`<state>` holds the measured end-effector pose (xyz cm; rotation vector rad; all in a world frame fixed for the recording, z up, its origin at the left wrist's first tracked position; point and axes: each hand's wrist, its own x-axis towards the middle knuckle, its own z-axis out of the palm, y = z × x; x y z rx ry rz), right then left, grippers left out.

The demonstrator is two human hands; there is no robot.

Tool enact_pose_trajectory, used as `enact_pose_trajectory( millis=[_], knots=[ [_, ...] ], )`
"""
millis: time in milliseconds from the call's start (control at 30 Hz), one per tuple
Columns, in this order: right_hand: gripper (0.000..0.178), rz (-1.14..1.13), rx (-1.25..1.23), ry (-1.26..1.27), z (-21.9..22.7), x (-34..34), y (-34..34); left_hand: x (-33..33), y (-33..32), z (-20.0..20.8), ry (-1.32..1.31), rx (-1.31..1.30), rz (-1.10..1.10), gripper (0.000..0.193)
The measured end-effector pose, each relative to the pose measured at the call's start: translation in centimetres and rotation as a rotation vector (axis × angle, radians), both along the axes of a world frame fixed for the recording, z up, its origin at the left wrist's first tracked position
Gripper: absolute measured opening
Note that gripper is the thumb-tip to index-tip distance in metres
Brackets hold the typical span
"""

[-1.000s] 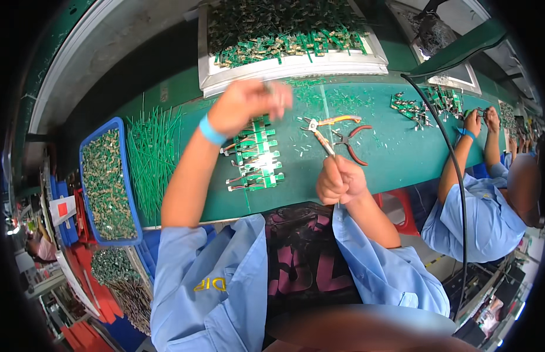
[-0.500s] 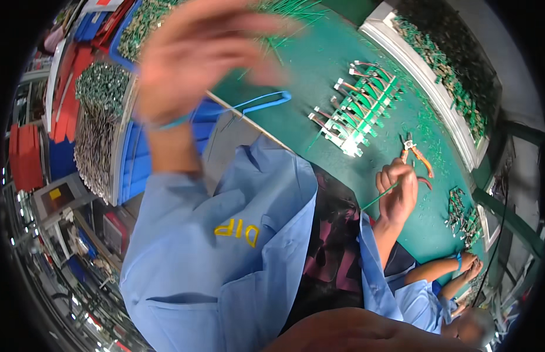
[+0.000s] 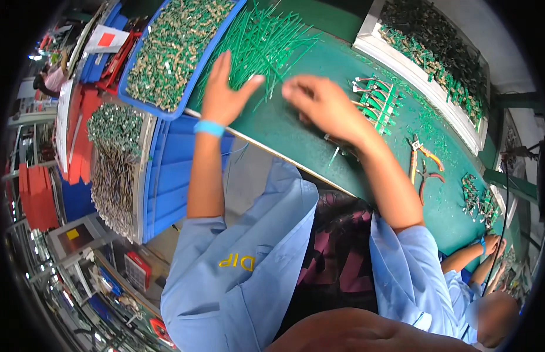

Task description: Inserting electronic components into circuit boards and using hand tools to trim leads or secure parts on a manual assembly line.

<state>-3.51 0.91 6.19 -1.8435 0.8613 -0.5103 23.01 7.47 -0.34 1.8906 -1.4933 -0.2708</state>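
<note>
A: Report the left hand.

B: The left hand [image 3: 224,94] is raised over the green counter [image 3: 296,138], fingers [image 3: 220,66] spread and released, grasping nothing. It sits at the near edge of a loose pile of thin green strips [image 3: 263,41], just beside the blue tray [image 3: 178,53] filled with small green circuit boards. A light blue wristband [image 3: 209,128] circles the wrist.

A: And the right hand?

B: The right hand [image 3: 322,105] lies palm-down on the counter, fingers curled toward the strip pile. The picture is blurred there, so whether those fingers pinch a strip cannot be determined.

A: Adjacent items?

B: A row of small green boards with wire leads [image 3: 375,97] lies just beyond the right hand. Orange-handled cutters [image 3: 422,155] and a red-handled pair [image 3: 429,179] rest farther right, well apart from both hands. A white tray [image 3: 425,64] of boards stands along the far edge.
</note>
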Motion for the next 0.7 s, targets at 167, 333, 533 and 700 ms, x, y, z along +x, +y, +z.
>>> enact_pose_trajectory(
  millis=[167,333,533,700],
  knots=[
    [0.021,0.111,0.275,0.007,-0.3,-6.3,3.9,0.4,-9.0,-3.6,-0.401,0.353,0.176,0.144],
    [0.019,-0.087,0.446,-0.021,-1.2,-12.1,7.8,2.7,-12.4,-3.6,-0.377,0.498,0.221,0.155],
    [0.019,-0.177,0.526,-0.118,-1.9,-14.4,8.4,4.4,-12.8,-2.9,-0.315,0.553,0.195,0.160],
    [0.018,-0.195,0.472,-0.190,-1.7,-15.0,8.0,2.7,-12.3,-2.1,-0.324,0.631,0.164,0.162]
  ],
)
